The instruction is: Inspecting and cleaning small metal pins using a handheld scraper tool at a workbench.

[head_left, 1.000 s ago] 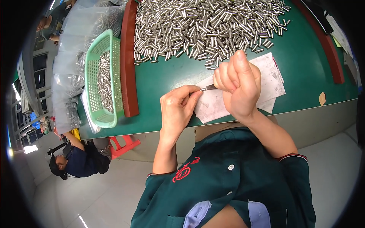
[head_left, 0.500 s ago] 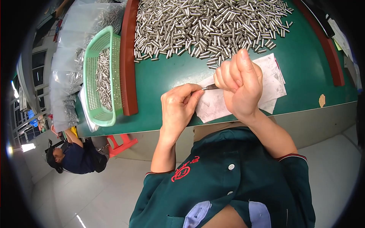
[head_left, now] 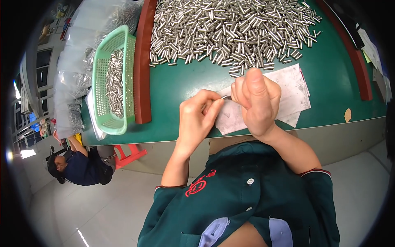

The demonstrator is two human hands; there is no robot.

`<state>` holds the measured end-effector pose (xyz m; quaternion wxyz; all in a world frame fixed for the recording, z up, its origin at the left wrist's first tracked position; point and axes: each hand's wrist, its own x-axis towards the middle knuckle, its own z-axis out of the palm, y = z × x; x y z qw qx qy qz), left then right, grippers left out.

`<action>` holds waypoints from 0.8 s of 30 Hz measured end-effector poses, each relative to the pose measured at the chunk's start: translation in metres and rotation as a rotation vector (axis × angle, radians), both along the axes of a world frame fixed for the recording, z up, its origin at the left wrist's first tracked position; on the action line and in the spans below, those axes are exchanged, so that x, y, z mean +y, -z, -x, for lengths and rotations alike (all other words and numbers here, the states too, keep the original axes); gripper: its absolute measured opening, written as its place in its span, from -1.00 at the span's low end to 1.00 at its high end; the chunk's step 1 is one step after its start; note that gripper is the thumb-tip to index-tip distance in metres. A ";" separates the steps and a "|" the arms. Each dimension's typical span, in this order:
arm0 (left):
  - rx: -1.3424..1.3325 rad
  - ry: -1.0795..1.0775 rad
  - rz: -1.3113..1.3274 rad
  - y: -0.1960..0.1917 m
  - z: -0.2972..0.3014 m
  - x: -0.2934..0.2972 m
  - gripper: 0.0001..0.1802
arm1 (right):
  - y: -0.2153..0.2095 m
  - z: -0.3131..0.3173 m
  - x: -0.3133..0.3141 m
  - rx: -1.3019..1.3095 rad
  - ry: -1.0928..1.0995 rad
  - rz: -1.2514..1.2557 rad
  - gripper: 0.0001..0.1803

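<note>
Over the near edge of the green table, my left hand (head_left: 198, 119) pinches a small metal pin (head_left: 224, 97) between thumb and forefinger, its end showing past the fingertips. Close on its right, my right hand (head_left: 259, 103) is closed with the thumb up. It grips a slim dark tool (head_left: 229, 98), most of which the fingers hide; whether its tip touches the pin I cannot tell. Under the hands lie stained white paper sheets (head_left: 290, 88). Beyond them spreads a large heap of short shiny metal pins (head_left: 230, 31).
A green plastic basket (head_left: 98, 86) with more pins stands left of a red-brown rail (head_left: 142, 74). Clear bags of pins (head_left: 68, 66) line the far left. Another rail (head_left: 357, 61) bounds the right. At lower left a person (head_left: 84, 166) sits near a red stool (head_left: 131, 155).
My hands have drawn closer together, the right one lower and slightly left. Less of the dark tool shows between them. The view has shifted slightly.
</note>
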<state>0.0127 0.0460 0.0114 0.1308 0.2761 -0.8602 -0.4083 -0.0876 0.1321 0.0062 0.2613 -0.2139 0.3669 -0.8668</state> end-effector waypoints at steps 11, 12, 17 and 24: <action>0.367 -0.053 -1.416 0.003 -0.003 -0.021 -0.79 | -0.001 0.006 0.002 -0.111 -0.028 0.026 -0.54; 0.365 -0.062 -1.417 0.002 -0.002 -0.021 -0.79 | -0.001 0.006 0.001 -0.109 -0.030 0.028 -0.54; 0.352 -0.070 -1.390 -0.001 0.000 -0.019 -0.77 | -0.001 0.007 0.002 -0.124 -0.026 0.022 -0.54; 0.281 -0.041 -0.841 -0.002 0.012 -0.033 -0.77 | 0.001 0.007 0.003 -0.124 -0.033 0.040 -0.56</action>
